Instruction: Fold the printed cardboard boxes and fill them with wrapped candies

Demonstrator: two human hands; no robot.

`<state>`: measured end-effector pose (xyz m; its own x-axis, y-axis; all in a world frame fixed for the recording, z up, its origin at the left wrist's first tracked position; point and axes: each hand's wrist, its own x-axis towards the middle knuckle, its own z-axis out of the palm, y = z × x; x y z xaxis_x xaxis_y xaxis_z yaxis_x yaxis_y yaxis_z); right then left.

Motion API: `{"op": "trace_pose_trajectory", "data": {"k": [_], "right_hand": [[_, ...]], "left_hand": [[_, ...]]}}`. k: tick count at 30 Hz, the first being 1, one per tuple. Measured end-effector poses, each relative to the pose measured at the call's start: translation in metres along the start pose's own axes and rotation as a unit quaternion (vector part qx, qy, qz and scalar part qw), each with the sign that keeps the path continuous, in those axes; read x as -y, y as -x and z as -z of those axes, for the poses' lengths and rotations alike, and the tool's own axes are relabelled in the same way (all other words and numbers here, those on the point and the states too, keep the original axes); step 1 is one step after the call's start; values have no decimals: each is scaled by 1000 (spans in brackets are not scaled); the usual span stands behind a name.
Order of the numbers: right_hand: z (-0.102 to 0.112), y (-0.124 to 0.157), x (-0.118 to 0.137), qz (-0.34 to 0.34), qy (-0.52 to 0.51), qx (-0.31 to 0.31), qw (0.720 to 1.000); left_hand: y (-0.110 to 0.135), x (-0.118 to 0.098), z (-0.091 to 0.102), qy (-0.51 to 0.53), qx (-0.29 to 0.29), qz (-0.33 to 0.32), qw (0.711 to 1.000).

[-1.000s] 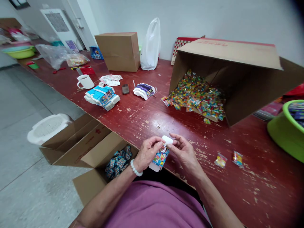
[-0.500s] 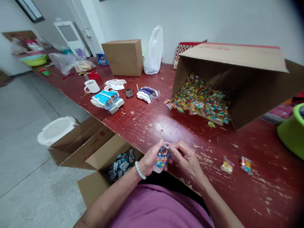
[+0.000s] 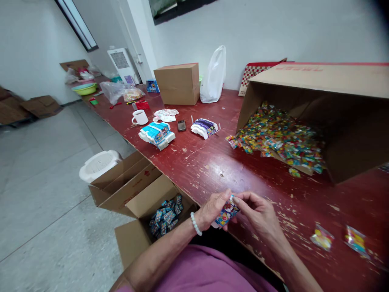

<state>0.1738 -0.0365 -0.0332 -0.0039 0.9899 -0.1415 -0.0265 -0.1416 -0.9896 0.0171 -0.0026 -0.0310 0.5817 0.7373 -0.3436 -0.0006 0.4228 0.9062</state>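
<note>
A small printed candy box is held in front of me at the table's near edge. My left hand, with a pale bead bracelet at the wrist, wraps round it from the left. At the box's upper end, my right hand pinches the end flap with thumb and fingers. Two wrapped candy packets, one yellowish and one multicoloured, lie on the table to the right. Below and left, an open carton contains several small blue printed boxes.
A large carton on its side spills wrapped candies onto the red table. Bundled flat blue boxes, purple boxes, a phone-like device and a white mug stand farther off. A white stool is on the floor.
My view has swung left and up, so the scene sits farther right and lower. Both hands keep hold of the small box, and the flap at its upper end now lies lower under my right fingers.
</note>
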Motion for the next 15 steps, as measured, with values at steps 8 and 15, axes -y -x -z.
{"op": "trace_pose_trajectory", "data": {"k": [8,15], "right_hand": [[-7,10,-15,181,105,3,978],[36,-46,-20,125,227,-55,964]], "left_hand": [[-4,7,-7,217,-20,40,975],[-31,-1,-1,297,-137,52,944]]}}
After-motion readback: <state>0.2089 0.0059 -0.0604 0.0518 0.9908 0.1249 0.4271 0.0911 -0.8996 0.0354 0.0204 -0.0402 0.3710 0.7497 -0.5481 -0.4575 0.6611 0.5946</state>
